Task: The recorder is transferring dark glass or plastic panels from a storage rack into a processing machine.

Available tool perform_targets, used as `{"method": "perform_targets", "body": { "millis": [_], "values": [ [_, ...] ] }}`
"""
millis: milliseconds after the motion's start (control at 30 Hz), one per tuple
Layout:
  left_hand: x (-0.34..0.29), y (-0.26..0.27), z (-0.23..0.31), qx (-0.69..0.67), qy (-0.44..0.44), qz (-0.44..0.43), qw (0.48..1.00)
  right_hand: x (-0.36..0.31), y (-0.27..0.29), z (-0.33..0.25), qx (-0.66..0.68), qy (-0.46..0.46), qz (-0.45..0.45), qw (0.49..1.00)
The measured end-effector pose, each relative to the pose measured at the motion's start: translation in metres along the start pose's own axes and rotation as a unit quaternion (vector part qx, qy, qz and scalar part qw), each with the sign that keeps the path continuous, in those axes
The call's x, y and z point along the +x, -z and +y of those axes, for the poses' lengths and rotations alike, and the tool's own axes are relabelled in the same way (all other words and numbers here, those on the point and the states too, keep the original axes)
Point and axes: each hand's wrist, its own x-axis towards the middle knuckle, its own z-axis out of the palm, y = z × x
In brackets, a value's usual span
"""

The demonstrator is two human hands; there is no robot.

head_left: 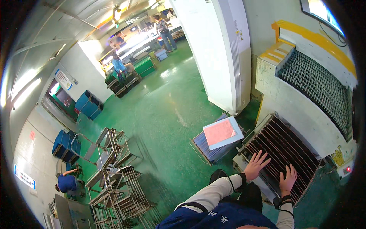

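Head view: at four o'clock, my left hand [256, 166] and right hand [288, 179], both spread and released, overlie the slatted rack [291, 143].

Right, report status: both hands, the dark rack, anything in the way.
Left hand, right hand: both open, at near side of dark rack; contact unclear. Rack ribbed across its top. Pink sheet off to rack's left, clear of both hands.

Wall screen [324, 14] cut off by top edge. Metal racks [127, 187], lower left, cut by bottom edge. Blue slatted rack [207, 150] part-hidden under pink sheet [219, 133]. Whether fingers [259, 157] touch the dark slatted rack [285, 150]: can't tell.
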Motion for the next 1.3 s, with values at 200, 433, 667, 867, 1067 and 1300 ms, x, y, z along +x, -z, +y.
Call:
{"method": "perform_targets", "body": {
  "millis": [200, 433, 667, 867, 1067, 1300],
  "values": [
    [0.001, -0.001, 0.0, 0.001, 0.002, -0.003, 1.0, 0.0, 0.0, 0.001, -0.003, 0.007, 0.0, 1.0],
    [0.002, 0.004, 0.002, 0.01, 0.012, -0.041, 0.999, -0.001, -0.002, 0.002, -0.005, 0.006, 0.005, 1.0],
    [0.002, 0.003, 0.002, 0.007, 0.008, -0.027, 1.0, -0.001, -0.001, 0.001, 0.003, 0.001, 0.004, 1.0],
    [0.001, 0.011, 0.004, 0.0, 0.012, -0.041, 0.999, -0.001, -0.001, 0.001, -0.002, 0.005, 0.002, 1.0],
    [0.0, 0.003, 0.001, 0.005, 0.006, -0.02, 1.0, -0.001, -0.003, 0.003, -0.007, 0.016, 0.011, 1.0],
    [0.001, 0.003, 0.0, -0.007, 0.001, -0.016, 1.0, -0.001, 0.0, 0.0, -0.003, 0.006, 0.001, 1.0]
  ]
}}
